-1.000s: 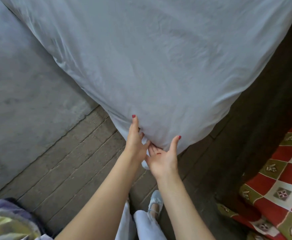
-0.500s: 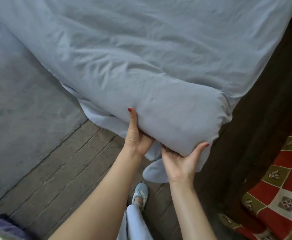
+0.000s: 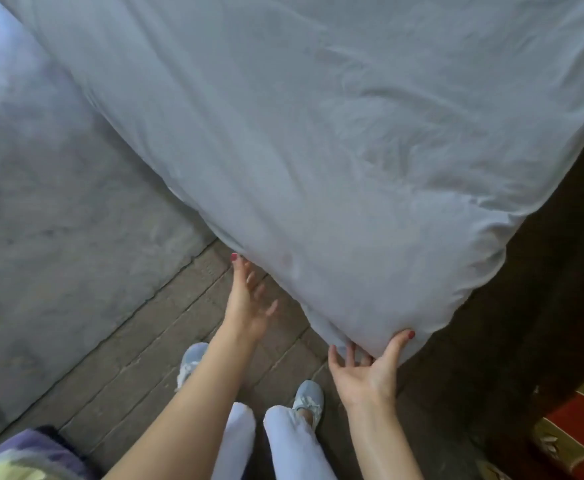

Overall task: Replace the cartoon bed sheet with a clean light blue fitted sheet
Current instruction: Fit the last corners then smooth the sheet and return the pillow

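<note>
The light blue fitted sheet [image 3: 318, 150] covers the mattress, and its near corner [image 3: 359, 306] is wrapped and points toward me. My left hand [image 3: 249, 303] hovers beside the corner's left edge with spread, straight fingers; one fingertip is at the sheet's edge. My right hand [image 3: 366, 370] is palm-up at the tip of the corner. Its thumb presses on the sheet and its straight fingers reach under the fabric. A bundle of purple and yellow cloth [image 3: 24, 455] lies at the bottom left; I cannot tell whether it is the cartoon sheet.
A grey rug [image 3: 58, 237] lies on the floor at left. Wooden boards [image 3: 152, 358] run under my feet in pale blue shoes [image 3: 307, 400]. A dark bed frame [image 3: 543, 323] borders the mattress on the right, beside a red patterned cloth [image 3: 577, 431].
The mattress corner, raised half a second ago, has come back down with the sheet wrapped over it. My left hand has come off it and my right hand has shifted to the corner tip.
</note>
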